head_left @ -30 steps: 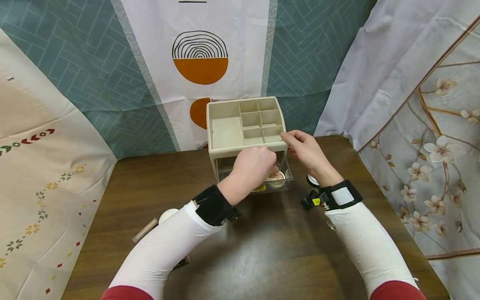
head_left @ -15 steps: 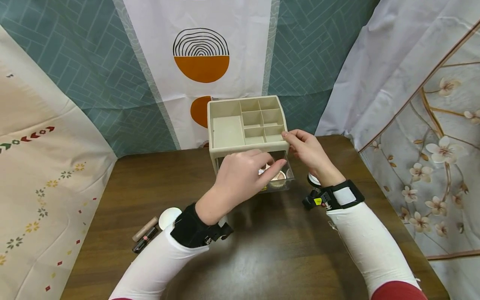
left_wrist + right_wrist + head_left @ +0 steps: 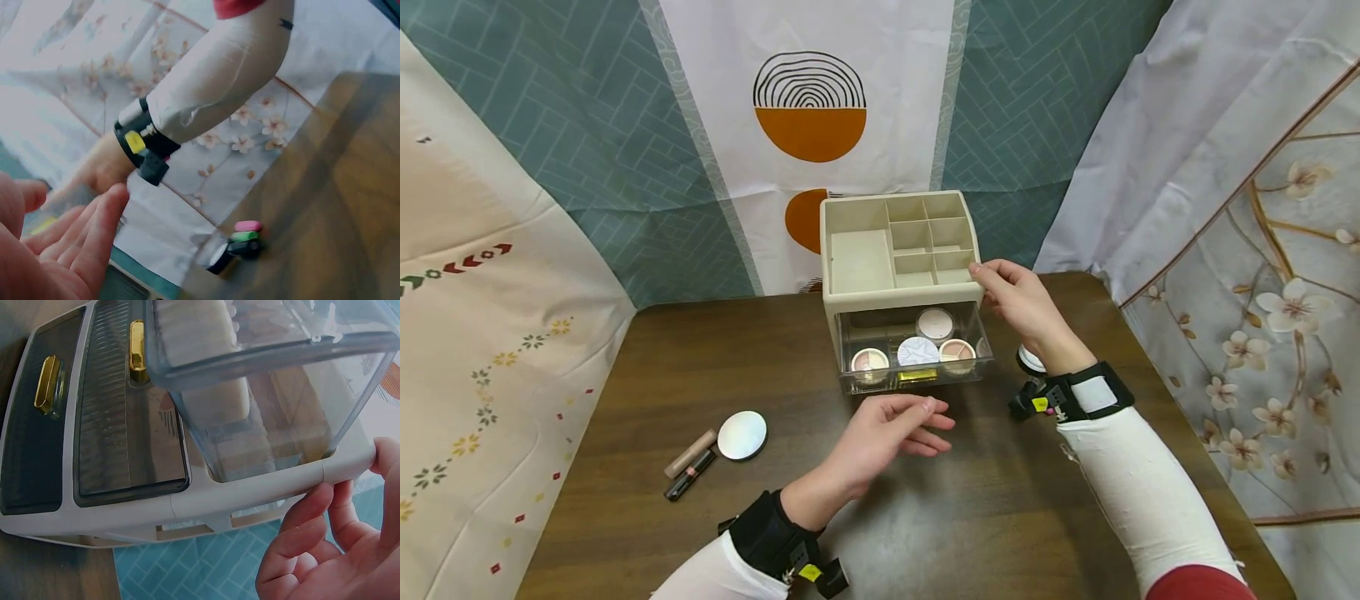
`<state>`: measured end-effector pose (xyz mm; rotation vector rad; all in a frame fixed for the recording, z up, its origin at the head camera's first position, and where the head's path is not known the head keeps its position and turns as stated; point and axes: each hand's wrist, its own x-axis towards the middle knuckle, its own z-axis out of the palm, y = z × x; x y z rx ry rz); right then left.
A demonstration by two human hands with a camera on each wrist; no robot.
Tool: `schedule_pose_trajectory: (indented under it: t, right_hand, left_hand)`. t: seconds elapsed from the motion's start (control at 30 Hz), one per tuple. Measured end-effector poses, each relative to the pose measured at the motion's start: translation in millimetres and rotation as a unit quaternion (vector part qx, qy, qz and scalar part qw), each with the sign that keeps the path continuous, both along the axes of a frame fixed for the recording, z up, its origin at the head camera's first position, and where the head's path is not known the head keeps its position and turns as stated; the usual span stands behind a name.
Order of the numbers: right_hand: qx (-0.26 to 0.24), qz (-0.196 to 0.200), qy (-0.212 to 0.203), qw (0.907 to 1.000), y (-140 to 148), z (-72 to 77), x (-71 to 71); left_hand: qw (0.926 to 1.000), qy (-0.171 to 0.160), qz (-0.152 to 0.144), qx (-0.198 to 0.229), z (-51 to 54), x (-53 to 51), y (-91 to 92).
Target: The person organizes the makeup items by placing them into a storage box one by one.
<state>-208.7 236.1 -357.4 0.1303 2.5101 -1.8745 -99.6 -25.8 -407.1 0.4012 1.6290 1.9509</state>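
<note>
A cream organizer point(image 3: 901, 293) stands at the back of the table, its clear top drawer point(image 3: 880, 380) pulled out. Several round compacts lie in that drawer, among them a white marbled one point(image 3: 918, 352). My right hand point(image 3: 1026, 310) pinches the organizer's upper right edge; the right wrist view shows thumb and fingers on either side of the cream frame point(image 3: 350, 453). In front of the drawer, my left hand point(image 3: 887, 442) hovers with relaxed fingers and holds nothing.
On the left of the table point(image 3: 625, 400) lie a round white compact point(image 3: 742, 435), a beige tube point(image 3: 690, 454) and a dark tube point(image 3: 689, 476). A round white-topped item point(image 3: 1031, 360) sits beside my right wrist, and in the left wrist view pink point(image 3: 248, 225) and green point(image 3: 245, 236) items show near it.
My left hand has come out of the drawer and back toward me, uncovering the compacts inside. My right hand keeps its grip on the organizer's edge.
</note>
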Motion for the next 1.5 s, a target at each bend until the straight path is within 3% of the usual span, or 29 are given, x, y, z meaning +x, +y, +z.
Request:
schedule_pose_trajectory:
  t: [0.1,0.2,0.47,0.77,0.87,1.13,1.5]
  right_hand:
    - [-0.001,0.002,-0.001,1.0000,-1,-0.2,-0.4]
    - [-0.002,0.004,-0.002,1.0000,-1,0.1,-0.1]
    - [-0.007,0.000,-0.009,0.9999,-1,1.3,2.5]
    - [-0.013,0.002,-0.008,0.9999,-1,0.9,2.4]
    - [-0.011,0.003,-0.008,0.9999,-1,1.2,2.4]
    - [-0.022,0.003,-0.006,0.9997,0,1.1,2.7]
    - [-0.021,0.001,-0.008,0.9998,-1,1.8,2.9]
  left_hand:
    - [0.9985,-0.034,0.040,0.016,-8.7,-4.3,0.5]
    - [0.9966,-0.040,0.069,0.022,-11.8,-7.3,-0.2]
    - [0.9944,-0.025,0.094,0.042,-12.9,-15.5,4.2]
    - [0.9902,-0.021,0.129,0.050,-7.4,-41.8,8.8]
    - [0.9901,-0.017,0.132,0.045,-7.1,-51.8,8.3]
    - [0.9907,0.030,0.133,0.000,-5.6,-74.0,7.3]
    - [0.9907,0.027,0.133,-0.003,-3.6,-77.9,9.3]
